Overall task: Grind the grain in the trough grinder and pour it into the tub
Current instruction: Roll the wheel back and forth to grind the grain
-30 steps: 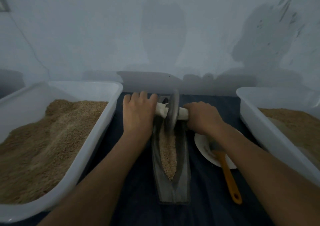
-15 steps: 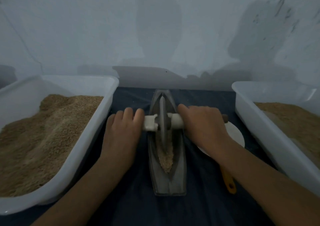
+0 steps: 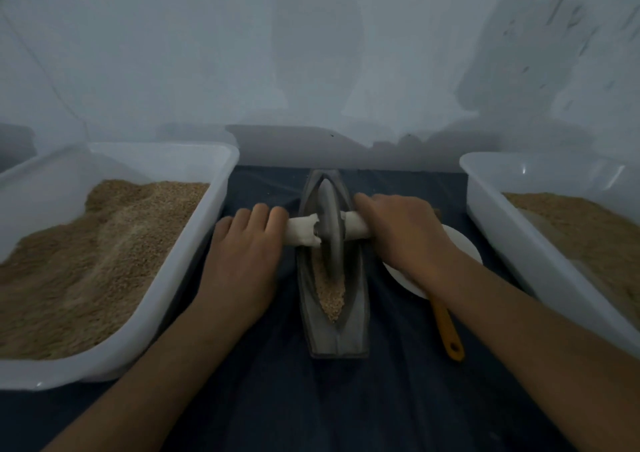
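Note:
A grey boat-shaped trough grinder (image 3: 356, 327) lies lengthwise on the dark cloth in the middle. Its grey wheel (image 3: 330, 230) stands upright in the groove, on a white-wrapped axle (image 3: 301, 234). My left hand (image 3: 246, 254) presses down on the axle's left end and my right hand (image 3: 401, 233) grips the right end. Brown grain (image 3: 332, 295) fills the near part of the groove. White tubs stand on both sides: the left tub (image 3: 194, 261) is heaped with grain, and the right tub (image 3: 502, 230) also holds grain.
A white plate (image 3: 460, 243) lies right of the trough, partly under my right wrist, with an orange-handled tool (image 3: 446, 330) sticking out toward me. A pale wall rises just behind the cloth (image 3: 346, 410). Both tubs hem in the trough closely.
The wheel rolled from the trough's far end toward me, and both hands came with it. It now sits at about the same spot as half a second ago.

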### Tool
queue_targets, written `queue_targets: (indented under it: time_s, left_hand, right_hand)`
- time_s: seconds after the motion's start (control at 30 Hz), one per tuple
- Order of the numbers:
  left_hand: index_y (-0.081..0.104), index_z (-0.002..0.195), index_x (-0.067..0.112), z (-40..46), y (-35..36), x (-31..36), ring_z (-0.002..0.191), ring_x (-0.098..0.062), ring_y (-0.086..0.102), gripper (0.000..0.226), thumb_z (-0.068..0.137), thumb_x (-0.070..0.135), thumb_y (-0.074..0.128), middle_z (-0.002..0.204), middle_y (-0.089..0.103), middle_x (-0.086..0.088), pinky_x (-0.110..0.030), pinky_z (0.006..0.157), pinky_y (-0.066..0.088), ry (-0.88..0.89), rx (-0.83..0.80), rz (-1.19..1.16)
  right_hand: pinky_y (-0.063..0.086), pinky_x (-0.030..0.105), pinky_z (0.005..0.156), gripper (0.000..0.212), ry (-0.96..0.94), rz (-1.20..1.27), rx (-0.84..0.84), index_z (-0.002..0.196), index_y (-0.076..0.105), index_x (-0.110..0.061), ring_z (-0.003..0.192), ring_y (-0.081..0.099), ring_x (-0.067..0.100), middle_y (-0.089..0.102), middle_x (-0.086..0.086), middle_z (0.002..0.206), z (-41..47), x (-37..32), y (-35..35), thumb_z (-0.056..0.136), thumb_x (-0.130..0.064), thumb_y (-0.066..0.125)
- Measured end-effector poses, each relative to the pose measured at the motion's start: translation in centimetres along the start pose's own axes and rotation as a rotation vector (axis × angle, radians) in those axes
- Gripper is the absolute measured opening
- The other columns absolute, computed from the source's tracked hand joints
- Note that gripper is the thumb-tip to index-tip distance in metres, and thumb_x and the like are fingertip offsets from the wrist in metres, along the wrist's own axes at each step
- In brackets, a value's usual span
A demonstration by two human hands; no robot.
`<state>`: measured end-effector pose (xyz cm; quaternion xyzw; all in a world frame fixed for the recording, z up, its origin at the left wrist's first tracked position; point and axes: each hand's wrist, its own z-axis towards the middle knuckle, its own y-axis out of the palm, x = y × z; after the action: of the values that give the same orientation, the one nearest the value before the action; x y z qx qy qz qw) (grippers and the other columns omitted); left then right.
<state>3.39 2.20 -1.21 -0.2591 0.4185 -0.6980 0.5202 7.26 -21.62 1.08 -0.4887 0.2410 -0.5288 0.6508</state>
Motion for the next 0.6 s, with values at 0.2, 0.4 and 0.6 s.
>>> queue_targets:
  time_s: [0.2, 0.4, 0.6]
  left_hand:
    - [0.044, 0.104, 0.026, -2.8, -1.8, -0.3, 0.082, -0.020, 0.050, 0.052, 0.070, 0.005, 0.076, 0.096, 0.049, 0.005, -0.035, 0.069, 0.038, 0.003, -0.112, -0.068]
    - [0.044, 0.113, 0.022, 3.0, 0.8, -0.5, 0.100, -0.028, 0.057, 0.046, 0.080, 0.012, 0.075, 0.110, 0.055, -0.004, -0.040, 0.077, 0.043, -0.088, -0.144, 0.081]
    - [0.045, 0.116, 0.019, 7.0, 2.0, -0.4, 0.109, -0.032, 0.055, 0.041, 0.084, 0.009, 0.070, 0.116, 0.057, -0.009, -0.044, 0.088, 0.044, -0.152, -0.151, 0.095]
  right_hand:
    - [0.021, 0.027, 0.050, 0.043, -0.118, -0.106, 0.149, 0.089, 0.050, -0.020, 0.051, 0.050, 0.023, 0.056, 0.001, 0.067, -3.3, -0.9, -1.9, 0.061, -0.018, 0.082]
    - [0.032, 0.036, 0.062, 0.024, 0.077, -0.056, -0.053, 0.099, 0.052, -0.027, 0.070, 0.055, 0.026, 0.064, 0.002, 0.086, 1.5, 0.0, 0.5, 0.085, -0.032, 0.071]
    - [0.034, 0.039, 0.068, 0.024, 0.176, 0.000, -0.096, 0.093, 0.045, -0.027, 0.085, 0.060, 0.031, 0.064, 0.006, 0.095, 4.3, 0.9, 1.8, 0.087, -0.030, 0.068]
